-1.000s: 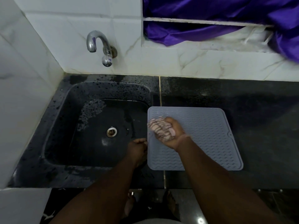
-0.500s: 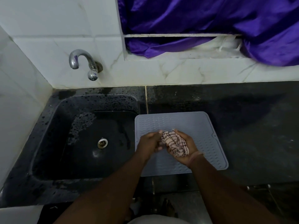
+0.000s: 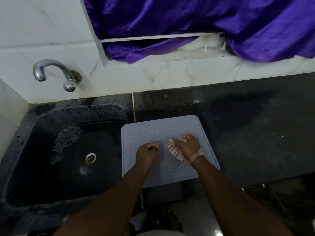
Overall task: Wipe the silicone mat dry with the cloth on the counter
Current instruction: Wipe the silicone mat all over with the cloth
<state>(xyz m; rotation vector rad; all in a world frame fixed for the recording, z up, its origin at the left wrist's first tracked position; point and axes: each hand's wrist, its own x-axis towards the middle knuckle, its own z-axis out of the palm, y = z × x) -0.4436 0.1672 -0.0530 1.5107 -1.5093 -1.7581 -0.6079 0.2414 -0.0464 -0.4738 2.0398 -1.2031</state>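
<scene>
A grey ribbed silicone mat (image 3: 150, 130) lies flat on the black counter, just right of the sink. My right hand (image 3: 186, 146) is over the mat's middle and grips a bunched pink striped cloth (image 3: 175, 151), which shows at the hand's left side and under the wrist. My left hand (image 3: 148, 155) is a fist beside it, over the mat's left half, a small gap from the cloth. Nothing shows in that fist. Both forearms hide the mat's near part.
A wet black sink (image 3: 71, 150) with a steel drain (image 3: 90, 158) sits to the left, a chrome tap (image 3: 54, 74) on the white tiled wall above it. Dark counter (image 3: 255, 133) stretches right. Purple fabric (image 3: 187, 23) hangs over the ledge behind.
My left hand came from the mat's left edge to the cloth, then drew away from it into a fist. My right hand carried the cloth from the mat's left part towards its middle. The camera tilted up.
</scene>
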